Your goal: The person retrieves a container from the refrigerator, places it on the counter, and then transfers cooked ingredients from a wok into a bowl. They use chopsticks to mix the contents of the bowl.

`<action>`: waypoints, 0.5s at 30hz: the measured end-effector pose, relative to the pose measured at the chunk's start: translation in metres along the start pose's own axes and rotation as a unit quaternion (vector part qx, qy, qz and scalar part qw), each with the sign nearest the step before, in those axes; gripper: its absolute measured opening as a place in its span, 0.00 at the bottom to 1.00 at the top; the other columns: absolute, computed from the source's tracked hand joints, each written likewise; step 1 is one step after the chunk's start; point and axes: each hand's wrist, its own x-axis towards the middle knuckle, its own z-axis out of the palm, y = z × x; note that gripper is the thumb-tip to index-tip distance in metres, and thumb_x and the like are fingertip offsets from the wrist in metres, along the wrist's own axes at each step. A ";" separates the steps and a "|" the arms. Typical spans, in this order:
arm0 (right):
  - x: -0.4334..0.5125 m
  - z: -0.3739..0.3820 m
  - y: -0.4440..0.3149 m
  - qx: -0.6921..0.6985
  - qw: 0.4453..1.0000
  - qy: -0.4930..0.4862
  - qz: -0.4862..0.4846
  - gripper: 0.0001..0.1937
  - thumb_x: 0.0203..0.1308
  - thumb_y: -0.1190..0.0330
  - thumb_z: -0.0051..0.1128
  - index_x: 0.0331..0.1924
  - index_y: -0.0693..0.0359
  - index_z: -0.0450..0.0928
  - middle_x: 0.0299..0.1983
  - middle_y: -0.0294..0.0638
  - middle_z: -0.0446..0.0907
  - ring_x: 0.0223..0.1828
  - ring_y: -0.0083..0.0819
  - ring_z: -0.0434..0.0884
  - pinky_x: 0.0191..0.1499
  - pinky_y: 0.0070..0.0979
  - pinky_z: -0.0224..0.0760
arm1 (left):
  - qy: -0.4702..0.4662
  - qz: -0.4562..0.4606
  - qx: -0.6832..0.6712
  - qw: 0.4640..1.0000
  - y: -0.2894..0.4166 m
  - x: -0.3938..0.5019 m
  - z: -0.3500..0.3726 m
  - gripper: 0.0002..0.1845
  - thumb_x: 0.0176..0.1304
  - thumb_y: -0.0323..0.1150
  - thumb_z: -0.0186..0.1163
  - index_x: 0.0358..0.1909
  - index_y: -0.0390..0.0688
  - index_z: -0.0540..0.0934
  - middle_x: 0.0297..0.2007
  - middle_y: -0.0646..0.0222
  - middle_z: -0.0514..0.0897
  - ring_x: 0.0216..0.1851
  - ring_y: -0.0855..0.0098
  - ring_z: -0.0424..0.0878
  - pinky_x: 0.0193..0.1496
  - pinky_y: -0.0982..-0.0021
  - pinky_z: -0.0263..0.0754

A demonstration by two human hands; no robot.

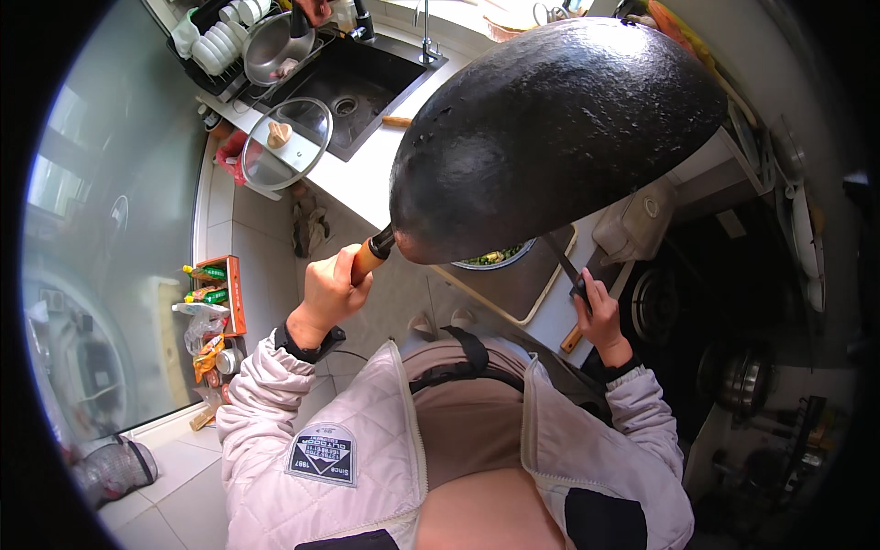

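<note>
My left hand (335, 295) grips the wooden handle (370, 258) of a large black wok (550, 130). The wok is raised and tilted, its dark underside facing me, so its inside is hidden. My right hand (600, 315) is closed around the black handle of a flat-shafted utensil (564, 260), probably a spatula. Its far end disappears behind the wok. Below the wok's lower edge, a bowl (500, 262) of chopped green and yellow food is partly visible. That bowl rests on a dark cutting board (533, 292) with a pale rim.
Another person's hand (314, 9) holds a steel saucepan (278, 51) by the sink (347, 75). A glass lid (287, 143) overhangs the counter's left end. Right of the board are a clear plastic container (634, 218) and a dark stove (660, 302). White bowls (218, 49) fill a dish rack.
</note>
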 end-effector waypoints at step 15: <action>0.041 0.001 -0.012 0.036 0.998 0.044 -0.036 0.30 0.55 0.80 0.58 0.65 0.66 0.67 0.36 0.51 0.77 0.29 0.52 0.78 0.29 0.36 0.72 | 0.023 0.000 -0.040 0.999 -0.001 0.003 0.013 0.18 0.47 0.24 0.65 0.43 0.39 0.75 0.15 0.65 0.73 0.15 0.62 0.76 0.21 0.66 0.71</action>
